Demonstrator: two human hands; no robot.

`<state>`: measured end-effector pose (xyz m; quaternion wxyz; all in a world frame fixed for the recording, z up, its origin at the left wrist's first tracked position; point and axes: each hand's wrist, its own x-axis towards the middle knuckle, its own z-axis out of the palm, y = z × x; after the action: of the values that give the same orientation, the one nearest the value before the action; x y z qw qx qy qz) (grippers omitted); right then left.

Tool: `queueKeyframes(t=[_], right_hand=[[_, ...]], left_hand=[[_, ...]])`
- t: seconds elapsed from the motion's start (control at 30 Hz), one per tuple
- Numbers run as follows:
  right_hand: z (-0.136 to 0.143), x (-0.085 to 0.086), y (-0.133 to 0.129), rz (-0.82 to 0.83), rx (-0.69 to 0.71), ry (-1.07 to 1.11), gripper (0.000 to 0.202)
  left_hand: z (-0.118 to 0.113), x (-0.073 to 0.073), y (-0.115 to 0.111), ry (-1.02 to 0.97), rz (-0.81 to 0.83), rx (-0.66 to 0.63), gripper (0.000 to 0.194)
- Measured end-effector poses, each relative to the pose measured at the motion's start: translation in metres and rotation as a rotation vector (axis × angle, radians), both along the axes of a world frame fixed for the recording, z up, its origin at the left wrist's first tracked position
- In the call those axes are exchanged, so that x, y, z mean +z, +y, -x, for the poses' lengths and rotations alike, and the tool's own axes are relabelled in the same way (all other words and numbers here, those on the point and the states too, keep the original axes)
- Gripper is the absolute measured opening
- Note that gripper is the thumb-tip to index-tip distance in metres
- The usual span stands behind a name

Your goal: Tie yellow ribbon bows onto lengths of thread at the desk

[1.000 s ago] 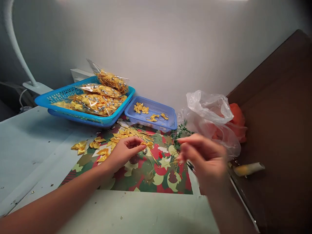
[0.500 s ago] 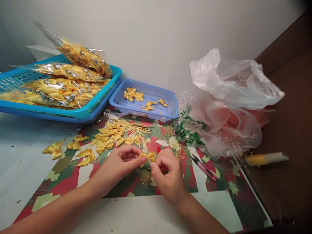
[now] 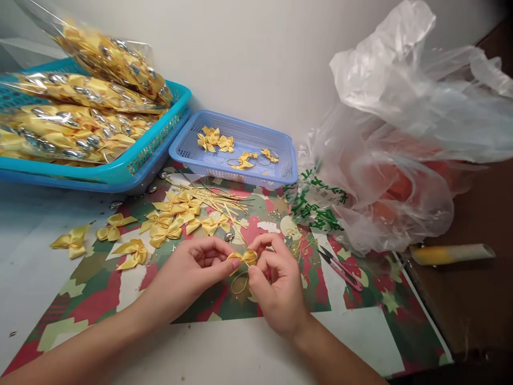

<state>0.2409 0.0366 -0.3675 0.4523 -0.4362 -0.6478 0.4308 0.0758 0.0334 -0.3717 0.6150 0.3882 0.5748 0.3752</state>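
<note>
Between my hands is a small yellow ribbon bow. My left hand pinches its left side between thumb and fingers. My right hand is closed at its right side, the fingertips partly covering it. A thin gold cord loop hangs below the bow, close to my right thumb. Beyond my left hand lie several loose yellow bows and a bundle of gold cords. A few cord ends run down towards the held bow. Exactly how the cord passes through my right fingers is hidden.
A turquoise basket with bagged bows stands at the left. Behind the bundle is a blue basket holding several bows. Pink thread snips lie right of my hands, before a crumpled plastic bag. A yellowish tube lies far right.
My view has tilted and come closer, shifting the surroundings. My right index finger has straightened and lifted above the bow; a red spot beside it no longer shows. My left hand keeps its pinch.
</note>
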Motion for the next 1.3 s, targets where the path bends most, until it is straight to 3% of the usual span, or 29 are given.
queueKeyframes(t=[0.23,0.5,0.73,1.3], right_hand=[[0.0,-0.002,0.0,0.001,-0.006,-0.025,0.025],[0.0,-0.004,0.0,0.025,0.001,-0.022,0.024],[0.0,-0.002,-0.001,0.034,0.05,0.009,0.024],[0.001,-0.006,-0.001,0.008,0.024,0.061,0.023]], left_hand=[[0.0,0.001,0.001,0.019,-0.013,0.006,0.041],[0.001,-0.005,-0.002,0.062,-0.132,0.002,0.027],[0.001,-0.001,0.0,0.079,-0.168,0.026,0.028],[0.001,0.005,-0.002,0.062,-0.24,0.007,0.018]])
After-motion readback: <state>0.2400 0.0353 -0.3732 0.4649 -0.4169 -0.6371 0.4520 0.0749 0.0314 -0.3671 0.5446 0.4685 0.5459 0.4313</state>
